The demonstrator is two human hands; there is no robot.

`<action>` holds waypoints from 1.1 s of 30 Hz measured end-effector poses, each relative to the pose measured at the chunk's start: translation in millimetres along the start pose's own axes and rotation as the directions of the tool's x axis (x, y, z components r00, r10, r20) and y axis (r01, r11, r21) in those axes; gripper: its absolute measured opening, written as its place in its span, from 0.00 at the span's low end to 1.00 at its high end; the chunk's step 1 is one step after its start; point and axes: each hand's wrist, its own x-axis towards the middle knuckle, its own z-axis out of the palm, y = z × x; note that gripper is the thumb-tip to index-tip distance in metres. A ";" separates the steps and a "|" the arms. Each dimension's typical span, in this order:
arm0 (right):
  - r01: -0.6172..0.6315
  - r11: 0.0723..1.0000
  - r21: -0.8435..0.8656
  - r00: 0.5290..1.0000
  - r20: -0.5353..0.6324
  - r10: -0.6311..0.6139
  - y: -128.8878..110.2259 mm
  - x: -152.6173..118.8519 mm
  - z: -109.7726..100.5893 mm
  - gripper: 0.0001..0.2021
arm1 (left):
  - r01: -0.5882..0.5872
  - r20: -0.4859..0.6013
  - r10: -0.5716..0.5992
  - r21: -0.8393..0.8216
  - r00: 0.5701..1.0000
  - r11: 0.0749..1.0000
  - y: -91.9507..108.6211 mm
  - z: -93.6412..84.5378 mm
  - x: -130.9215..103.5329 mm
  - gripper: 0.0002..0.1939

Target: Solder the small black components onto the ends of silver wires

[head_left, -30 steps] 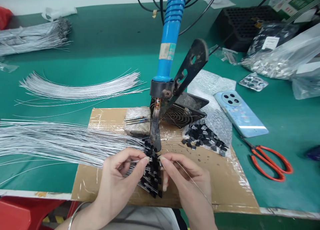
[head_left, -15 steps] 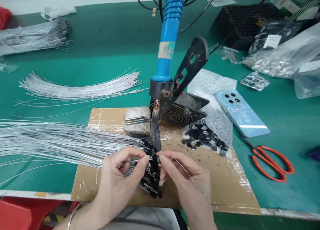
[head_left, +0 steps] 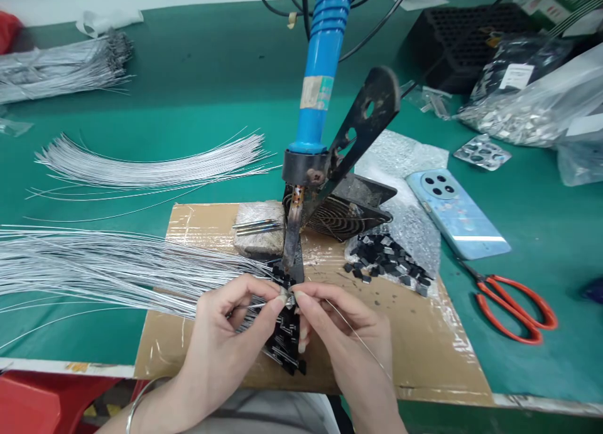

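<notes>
My left hand (head_left: 238, 343) pinches something small and silvery between thumb and forefinger; the fingertips hide most of it. Close beside it, my right hand (head_left: 346, 343) is closed in a pinch, its fingertips almost meeting the left ones. A thin wire (head_left: 354, 335) comes out of the right hand's grip and runs back over that hand. Beneath both hands lie wires with black end pieces (head_left: 288, 340), part of a long bundle of silvery wires (head_left: 117, 267) reaching left. Just above the fingertips, a blue-handled soldering iron (head_left: 316, 107) points down, fixed in a dark metal bracket (head_left: 365, 123).
Cardboard (head_left: 414, 346) lies under the work. Small black pieces (head_left: 391, 261) rest on bubble wrap (head_left: 400, 151), near a blue phone (head_left: 456, 214) and red-handled scissors (head_left: 516, 308). Behind the iron's tip is a small fan (head_left: 339, 217). Another wire bundle (head_left: 155, 164) lies back left.
My right hand has shifted slightly left, bringing its fingertips closer to those of my left hand. The left fingertips have edged a little right. The view has shifted slightly.
</notes>
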 end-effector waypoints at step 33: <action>-0.095 0.995 -0.027 0.995 -0.033 0.094 -9.7 -8.1 4.5 0.05 | 0.008 0.038 -0.007 -0.032 0.999 0.999 5.8 0.5 0.4 0.08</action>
